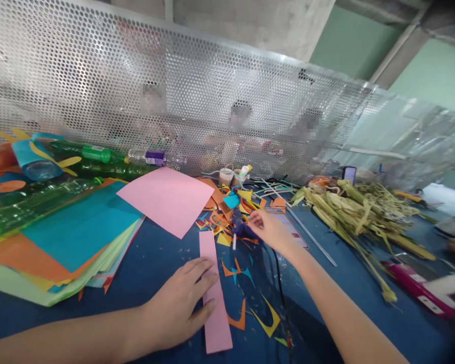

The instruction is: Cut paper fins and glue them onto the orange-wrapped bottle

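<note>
A folded pink paper strip [217, 316] lies lengthwise on the blue table, and my left hand [187, 298] rests over it with its fingers and thumb laid across the paper, pressing it down. Farther away, my right hand [263, 227] has its fingers bent together at a dark blue glue gun [243, 230], partly hiding it. A white stick [234, 241] shows at the gun's near side, and a black cord [279, 278] runs toward me. Around the gun lies a heap of orange, yellow and blue paper scraps [220, 222].
A pink sheet [169, 199] and a stack of coloured paper [79, 227] lie left, beside green plastic bottles [38, 202]. Dry husks [349, 212] and a magenta box [417, 285] are at right. A perforated metal screen [197, 91] stands behind, with people beyond it.
</note>
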Demonstrator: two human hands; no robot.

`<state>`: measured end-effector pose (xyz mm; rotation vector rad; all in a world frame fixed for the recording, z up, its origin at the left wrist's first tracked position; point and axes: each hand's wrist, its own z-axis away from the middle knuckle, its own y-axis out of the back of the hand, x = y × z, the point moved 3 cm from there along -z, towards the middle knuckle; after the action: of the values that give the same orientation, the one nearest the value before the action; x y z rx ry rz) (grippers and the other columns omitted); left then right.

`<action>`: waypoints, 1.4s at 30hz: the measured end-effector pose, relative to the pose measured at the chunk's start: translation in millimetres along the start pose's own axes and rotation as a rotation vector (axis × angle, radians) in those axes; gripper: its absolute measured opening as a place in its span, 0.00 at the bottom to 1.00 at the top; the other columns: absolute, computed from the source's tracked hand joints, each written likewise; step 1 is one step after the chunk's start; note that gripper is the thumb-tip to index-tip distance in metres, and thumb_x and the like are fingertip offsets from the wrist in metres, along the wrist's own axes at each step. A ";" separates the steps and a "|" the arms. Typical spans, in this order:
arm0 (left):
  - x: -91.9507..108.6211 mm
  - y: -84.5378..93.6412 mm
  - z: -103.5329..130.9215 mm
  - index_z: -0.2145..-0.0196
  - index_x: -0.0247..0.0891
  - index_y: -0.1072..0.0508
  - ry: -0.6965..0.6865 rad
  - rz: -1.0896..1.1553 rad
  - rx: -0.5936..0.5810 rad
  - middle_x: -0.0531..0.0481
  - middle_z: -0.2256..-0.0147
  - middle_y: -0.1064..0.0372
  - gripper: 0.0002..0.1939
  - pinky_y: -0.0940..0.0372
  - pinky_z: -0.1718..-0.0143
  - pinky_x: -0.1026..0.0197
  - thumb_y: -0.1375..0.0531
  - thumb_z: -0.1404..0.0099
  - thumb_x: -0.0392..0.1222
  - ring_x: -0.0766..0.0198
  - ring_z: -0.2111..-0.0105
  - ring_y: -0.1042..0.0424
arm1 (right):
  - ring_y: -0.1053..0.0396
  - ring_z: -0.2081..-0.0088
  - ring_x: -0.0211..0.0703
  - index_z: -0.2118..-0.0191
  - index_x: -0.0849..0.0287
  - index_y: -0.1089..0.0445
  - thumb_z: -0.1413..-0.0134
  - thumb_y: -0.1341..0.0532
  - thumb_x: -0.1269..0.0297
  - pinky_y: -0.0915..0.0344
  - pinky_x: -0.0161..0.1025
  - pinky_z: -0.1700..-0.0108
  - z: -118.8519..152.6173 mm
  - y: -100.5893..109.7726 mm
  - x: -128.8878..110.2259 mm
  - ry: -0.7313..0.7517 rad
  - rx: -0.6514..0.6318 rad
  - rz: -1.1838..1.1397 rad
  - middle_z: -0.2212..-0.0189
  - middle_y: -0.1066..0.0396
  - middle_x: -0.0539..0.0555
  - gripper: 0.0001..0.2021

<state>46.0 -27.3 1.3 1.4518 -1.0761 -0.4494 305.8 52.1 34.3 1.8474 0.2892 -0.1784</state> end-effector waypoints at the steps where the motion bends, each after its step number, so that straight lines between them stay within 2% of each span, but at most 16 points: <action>1: 0.4 0.5 -0.1 0.46 0.38 0.40 -0.001 -0.002 0.000 0.42 0.43 0.46 0.21 0.45 0.45 0.48 0.52 0.35 0.44 0.52 0.43 0.47 | 0.29 0.67 0.40 0.62 0.57 0.36 0.47 0.46 0.65 0.36 0.35 0.63 -2.1 7.8 6.1 -0.040 0.048 -0.003 0.68 0.27 0.52 0.07; 3: 1.2 1.4 0.0 0.46 0.38 0.39 0.002 0.000 0.005 0.42 0.43 0.46 0.21 0.45 0.45 0.48 0.52 0.35 0.45 0.52 0.43 0.47 | 0.30 0.62 0.43 0.59 0.58 0.37 0.43 0.51 0.63 0.36 0.39 0.60 -5.9 24.0 22.0 -0.128 0.151 0.010 0.63 0.28 0.56 0.10; 5: 2.0 1.8 0.4 0.47 0.38 0.38 0.008 0.007 0.018 0.42 0.44 0.45 0.20 0.45 0.45 0.48 0.52 0.35 0.45 0.52 0.44 0.46 | 0.30 0.60 0.46 0.58 0.60 0.36 0.43 0.53 0.64 0.37 0.41 0.59 -8.4 35.5 39.1 -0.190 0.187 0.023 0.62 0.28 0.58 0.12; 7: 2.8 2.0 0.6 0.48 0.38 0.37 0.009 0.017 0.031 0.42 0.45 0.44 0.19 0.45 0.45 0.48 0.51 0.35 0.44 0.52 0.44 0.46 | 0.30 0.61 0.48 0.60 0.60 0.33 0.45 0.50 0.66 0.37 0.42 0.60 -9.1 39.1 53.0 -0.211 0.146 0.026 0.64 0.27 0.59 0.11; 9: 3.4 2.3 0.4 0.49 0.38 0.37 0.004 0.028 0.037 0.42 0.45 0.44 0.18 0.44 0.45 0.47 0.51 0.35 0.43 0.52 0.45 0.46 | 0.29 0.64 0.47 0.66 0.59 0.30 0.50 0.45 0.67 0.36 0.39 0.62 -8.4 34.2 59.9 -0.183 0.034 0.005 0.67 0.26 0.56 0.08; 12: 3.8 3.3 -0.5 0.49 0.38 0.37 0.005 0.038 0.026 0.42 0.46 0.44 0.18 0.45 0.46 0.46 0.51 0.36 0.42 0.52 0.45 0.46 | 0.28 0.68 0.43 0.72 0.57 0.28 0.56 0.40 0.67 0.36 0.35 0.65 -5.1 18.0 58.5 -0.105 -0.150 -0.040 0.71 0.25 0.52 0.04; 14: 3.9 4.0 -1.0 0.49 0.38 0.37 0.009 0.041 0.016 0.42 0.46 0.44 0.18 0.45 0.45 0.47 0.51 0.36 0.42 0.52 0.45 0.46 | 0.29 0.69 0.42 0.73 0.57 0.28 0.58 0.39 0.69 0.37 0.33 0.66 -3.0 7.5 55.1 -0.087 -0.216 -0.051 0.73 0.25 0.51 0.04; 17: 4.1 4.8 -1.2 0.49 0.38 0.38 0.005 0.050 0.017 0.42 0.46 0.45 0.17 0.45 0.45 0.47 0.51 0.35 0.42 0.52 0.45 0.47 | 0.30 0.71 0.42 0.74 0.59 0.29 0.60 0.40 0.74 0.38 0.33 0.68 -2.0 -0.3 52.8 -0.110 -0.243 -0.049 0.76 0.27 0.51 0.05; 21: 4.2 5.7 -1.0 0.50 0.38 0.37 -0.004 0.073 0.036 0.42 0.47 0.43 0.16 0.44 0.46 0.47 0.51 0.36 0.41 0.52 0.46 0.45 | 0.31 0.72 0.43 0.75 0.60 0.32 0.55 0.41 0.70 0.39 0.35 0.68 -4.3 9.1 50.3 -0.144 -0.205 -0.089 0.77 0.29 0.53 0.02; 25: 5.1 7.1 -1.5 0.51 0.39 0.36 -0.008 0.106 0.059 0.42 0.50 0.41 0.16 0.43 0.48 0.47 0.49 0.37 0.41 0.52 0.48 0.44 | 0.31 0.68 0.42 0.61 0.60 0.36 0.44 0.50 0.65 0.38 0.37 0.64 -4.2 24.3 30.6 -0.142 -0.129 -0.215 0.71 0.29 0.55 0.09; 28: 4.0 9.5 -2.5 0.52 0.39 0.37 0.007 0.172 0.095 0.44 0.53 0.38 0.16 0.42 0.49 0.49 0.48 0.38 0.39 0.55 0.51 0.41 | 0.32 0.67 0.38 0.53 0.58 0.40 0.43 0.51 0.60 0.37 0.35 0.64 1.4 22.3 1.3 -0.063 -0.167 -0.423 0.68 0.31 0.52 0.14; 31: -6.9 15.1 -4.1 0.56 0.40 0.36 0.132 0.282 0.245 0.47 0.58 0.36 0.11 0.40 0.51 0.52 0.48 0.38 0.37 0.59 0.55 0.37 | 0.34 0.70 0.36 0.60 0.59 0.34 0.48 0.44 0.58 0.37 0.35 0.65 9.2 10.0 -28.0 -0.036 -0.258 -0.906 0.71 0.33 0.50 0.12; 34: -25.1 20.9 -6.3 0.57 0.39 0.38 0.316 0.350 0.431 0.47 0.59 0.36 0.11 0.38 0.54 0.54 0.47 0.39 0.38 0.60 0.57 0.36 | 0.38 0.75 0.35 0.66 0.61 0.31 0.50 0.41 0.58 0.39 0.35 0.68 15.1 -4.1 -48.6 -0.069 -0.303 -1.073 0.80 0.38 0.46 0.10; 35: -29.7 21.4 -8.2 0.55 0.39 0.38 0.336 0.366 0.439 0.47 0.58 0.36 0.13 0.37 0.54 0.55 0.46 0.39 0.39 0.60 0.57 0.36 | 0.38 0.76 0.35 0.67 0.61 0.30 0.51 0.40 0.58 0.40 0.35 0.69 16.8 -8.2 -54.5 -0.064 -0.321 -1.064 0.81 0.38 0.46 0.10; 38: -36.2 18.2 -15.8 0.54 0.40 0.36 0.299 0.408 0.321 0.49 0.61 0.33 0.13 0.35 0.59 0.58 0.47 0.37 0.40 0.62 0.62 0.33 | 0.38 0.76 0.35 0.68 0.60 0.30 0.51 0.40 0.59 0.41 0.35 0.70 22.7 -18.3 -71.0 -0.020 -0.384 -1.024 0.81 0.35 0.47 0.10; 42: -34.0 11.9 -19.6 0.57 0.39 0.32 0.220 0.396 0.209 0.50 0.65 0.32 0.11 0.35 0.62 0.61 0.51 0.35 0.36 0.64 0.65 0.32 | 0.36 0.76 0.35 0.67 0.59 0.34 0.50 0.41 0.58 0.40 0.35 0.70 34.0 -28.9 -89.8 -0.034 -0.422 -1.161 0.80 0.33 0.46 0.09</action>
<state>40.6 13.1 5.8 1.3854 -1.2200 0.1047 212.3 17.9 22.1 1.0699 1.2504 -0.8631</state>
